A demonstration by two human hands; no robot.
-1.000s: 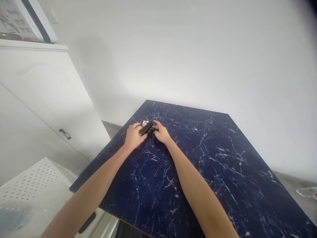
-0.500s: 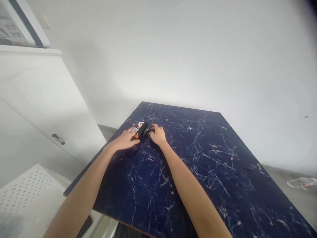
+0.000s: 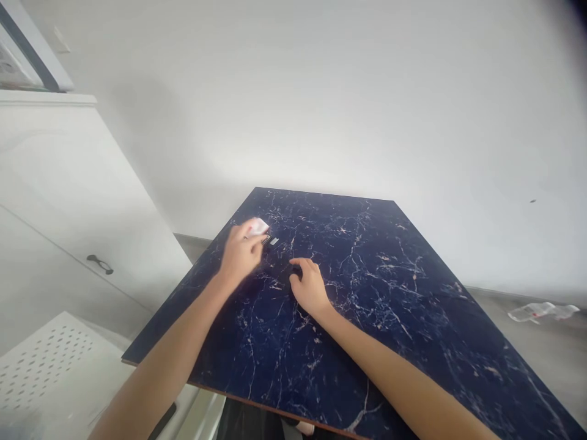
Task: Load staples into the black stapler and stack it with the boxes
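My left hand (image 3: 239, 255) hovers over the far left part of the dark blue marbled table (image 3: 367, 293), blurred by motion. Its fingertips pinch a small white packet with a red mark (image 3: 257, 227). Just right of it a small dark and silver piece (image 3: 270, 241) lies on the table. My right hand (image 3: 310, 288) rests nearer to me with fingers curled down; a dark patch shows under the fingertips, and I cannot make out what it is. The black stapler with the orange end is not plainly visible.
A white cabinet with a dark handle (image 3: 99, 264) stands to the left of the table. A white perforated surface (image 3: 41, 366) sits at the lower left. A crumpled clear plastic wrapper (image 3: 541, 311) lies on the floor at the right. A plain wall stands behind.
My left hand has lifted off the table and picked up the white packet. My right hand has drawn back toward me, away from where the stapler lay.
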